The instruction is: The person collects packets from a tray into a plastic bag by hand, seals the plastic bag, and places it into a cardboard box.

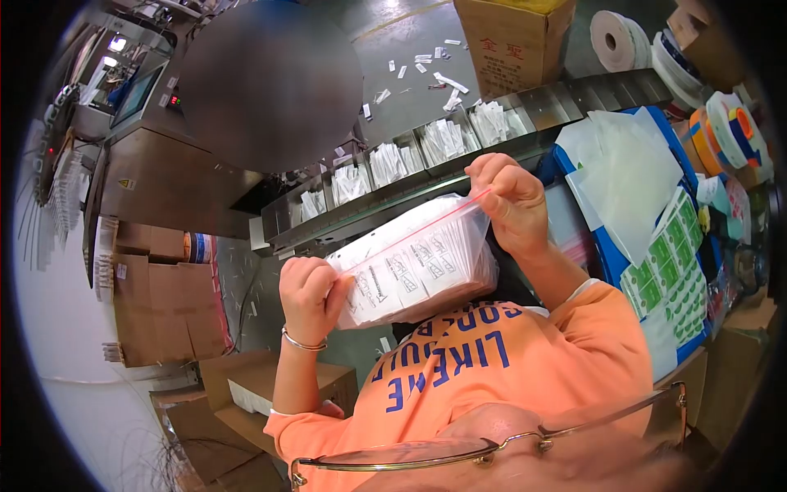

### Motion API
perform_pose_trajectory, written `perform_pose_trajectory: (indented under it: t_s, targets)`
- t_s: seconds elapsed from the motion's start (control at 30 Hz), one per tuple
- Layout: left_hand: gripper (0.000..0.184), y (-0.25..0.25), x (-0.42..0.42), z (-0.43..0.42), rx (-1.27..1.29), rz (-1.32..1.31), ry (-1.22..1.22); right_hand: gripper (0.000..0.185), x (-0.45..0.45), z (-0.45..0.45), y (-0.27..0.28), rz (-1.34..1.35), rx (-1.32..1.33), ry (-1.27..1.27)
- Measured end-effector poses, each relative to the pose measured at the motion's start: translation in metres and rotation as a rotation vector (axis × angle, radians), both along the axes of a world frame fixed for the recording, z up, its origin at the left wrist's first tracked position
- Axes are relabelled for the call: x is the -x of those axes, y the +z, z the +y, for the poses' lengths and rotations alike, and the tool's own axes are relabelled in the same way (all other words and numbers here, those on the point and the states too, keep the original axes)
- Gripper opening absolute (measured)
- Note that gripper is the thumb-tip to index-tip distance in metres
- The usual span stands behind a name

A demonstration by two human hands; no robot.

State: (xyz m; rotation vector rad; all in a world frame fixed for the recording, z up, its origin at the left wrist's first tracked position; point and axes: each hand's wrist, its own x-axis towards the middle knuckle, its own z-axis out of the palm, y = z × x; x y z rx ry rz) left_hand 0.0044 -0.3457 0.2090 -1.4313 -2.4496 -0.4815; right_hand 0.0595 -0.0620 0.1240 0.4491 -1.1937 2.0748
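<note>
A clear zip-lock bag (426,266) with a red zip strip is packed with a thick stack of white printed packets. It hangs in front of my orange shirt, between both hands. My left hand (310,297), with a bracelet at its wrist, pinches the bag's left end near the strip. At the upper right end, my right hand (510,201) grips the zip strip between thumb and fingers. Whether the zip is sealed along its length cannot be made out.
Beyond the bag runs a metal conveyor (418,176) whose compartments hold white packets (389,164). To the right is a blue tray (602,238) with clear bags and green label sheets (668,262). Cardboard boxes (168,312) stand left; a tall carton (516,49) stands behind the conveyor.
</note>
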Motion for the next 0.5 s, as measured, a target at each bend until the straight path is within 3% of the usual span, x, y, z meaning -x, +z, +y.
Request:
perform_pose_trajectory:
  t_s: [0.1, 0.17, 0.3, 0.37, 0.4, 0.5]
  targets:
    - [0.025, 0.010, -0.004, 0.024, -0.064, -0.062, 0.078, 0.015, -0.001, -0.003, 0.000, 0.020, -0.020, -0.004]
    - [0.034, 0.020, -0.017, 0.064, -0.118, -0.010, -0.018, 0.015, -0.003, -0.007, 0.004, 0.023, -0.072, 0.019]
    - [0.021, 0.012, -0.018, 0.124, -0.175, -0.003, -0.258, 0.017, -0.011, -0.014, 0.014, 0.013, -0.225, -0.035]
    - [0.015, 0.015, -0.019, 0.136, -0.180, -0.012, -0.259, 0.014, -0.017, -0.011, 0.016, 0.074, -0.165, -0.115]
    - [0.014, 0.015, -0.020, 0.140, -0.192, -0.029, -0.286, 0.017, -0.018, -0.009, 0.013, 0.071, -0.245, -0.233]
    - [0.015, 0.015, -0.026, 0.138, -0.169, -0.068, -0.309, 0.016, -0.022, -0.004, 0.007, 0.076, -0.342, -0.272]
